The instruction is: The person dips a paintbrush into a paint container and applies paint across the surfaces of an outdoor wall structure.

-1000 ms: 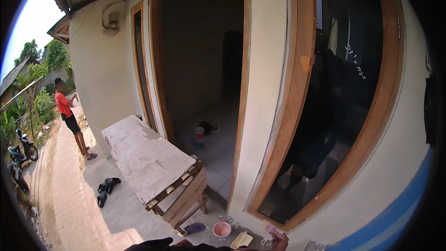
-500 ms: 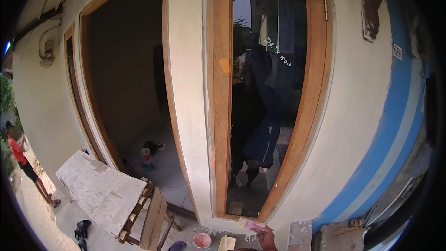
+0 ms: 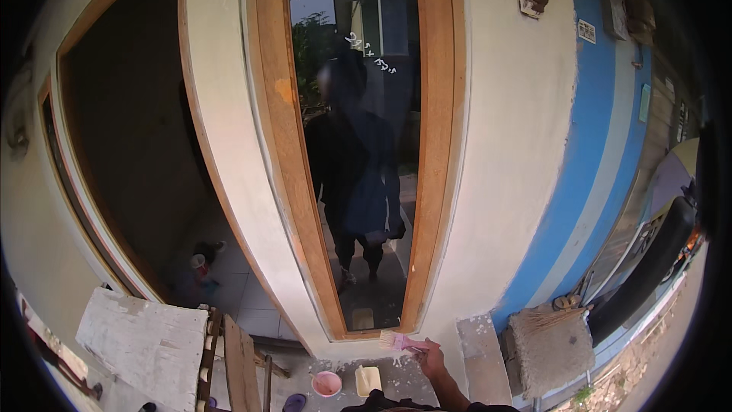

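Note:
My right hand (image 3: 431, 357) is closed around the pink handle of a paintbrush (image 3: 395, 341), low in the view. Its pale bristles point left, close to the bottom rail of the wooden window frame (image 3: 278, 118) and the cream wall just beneath it. Whether the bristles touch the wall I cannot tell. On the ground below stand a white tub with pink inside (image 3: 326, 384) and a cream rectangular container (image 3: 368, 380), to the left of my right forearm. My left hand does not show.
A whitish board on a wooden stand (image 3: 141, 336) is at the lower left, beside a dark doorway (image 3: 141, 130). A purple sandal (image 3: 294, 403) lies near the tubs. To the right are a concrete block (image 3: 549, 347), a blue-striped wall (image 3: 583, 183) and a dark motorbike seat (image 3: 648, 267).
The view has swung to the right, so the doorway and window sit further left. My right hand, still holding the paintbrush, shows more forearm, and the brush is slightly further right along the window's bottom.

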A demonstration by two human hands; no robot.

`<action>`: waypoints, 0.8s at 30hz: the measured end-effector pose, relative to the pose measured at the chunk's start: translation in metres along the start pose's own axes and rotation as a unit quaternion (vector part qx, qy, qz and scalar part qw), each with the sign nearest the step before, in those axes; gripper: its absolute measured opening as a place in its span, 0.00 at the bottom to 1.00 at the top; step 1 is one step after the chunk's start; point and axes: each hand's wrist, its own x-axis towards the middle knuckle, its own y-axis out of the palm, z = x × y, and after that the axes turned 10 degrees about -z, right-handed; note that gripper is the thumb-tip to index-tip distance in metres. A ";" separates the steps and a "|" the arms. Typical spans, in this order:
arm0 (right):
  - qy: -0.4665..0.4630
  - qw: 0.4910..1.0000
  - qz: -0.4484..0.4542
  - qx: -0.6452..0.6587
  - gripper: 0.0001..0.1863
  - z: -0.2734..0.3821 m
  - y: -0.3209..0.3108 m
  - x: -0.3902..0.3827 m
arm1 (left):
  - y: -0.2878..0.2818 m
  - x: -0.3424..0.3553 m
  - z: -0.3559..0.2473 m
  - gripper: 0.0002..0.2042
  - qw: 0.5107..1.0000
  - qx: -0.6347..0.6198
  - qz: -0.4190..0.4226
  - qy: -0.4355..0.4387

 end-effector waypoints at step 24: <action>0.041 0.997 0.019 -0.061 0.24 -0.008 0.003 0.007 | 0.121 -0.120 0.078 0.09 0.953 0.287 -0.004 0.100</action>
